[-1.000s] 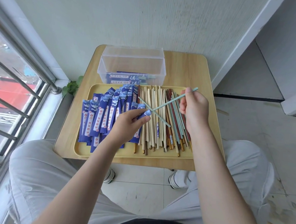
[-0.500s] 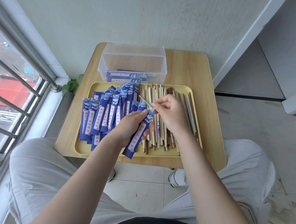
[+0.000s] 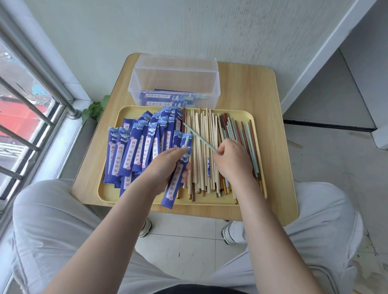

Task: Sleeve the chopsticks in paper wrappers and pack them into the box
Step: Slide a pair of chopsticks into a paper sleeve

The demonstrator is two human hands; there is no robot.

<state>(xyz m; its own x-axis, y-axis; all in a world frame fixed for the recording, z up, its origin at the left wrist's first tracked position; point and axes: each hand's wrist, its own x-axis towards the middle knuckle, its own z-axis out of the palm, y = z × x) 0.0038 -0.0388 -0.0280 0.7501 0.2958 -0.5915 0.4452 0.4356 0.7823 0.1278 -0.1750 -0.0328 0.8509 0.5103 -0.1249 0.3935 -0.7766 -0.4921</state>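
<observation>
- a wooden table (image 3: 248, 86) stands against the wall, bearing a yellow tray (image 3: 109, 194)
- a clear plastic box (image 3: 175, 78) sits behind the tray, with a few sleeved pairs lying inside
- loose chopsticks (image 3: 201, 151) fill the tray's right half; blue wrappers (image 3: 134, 148) are piled on its left
- the left hand (image 3: 165, 165) grips one blue wrapper (image 3: 175, 184), a pale green tip showing at its mouth
- the right hand (image 3: 232, 160) pinches a pale green chopstick (image 3: 198, 135), angled up to the left over the pile
</observation>
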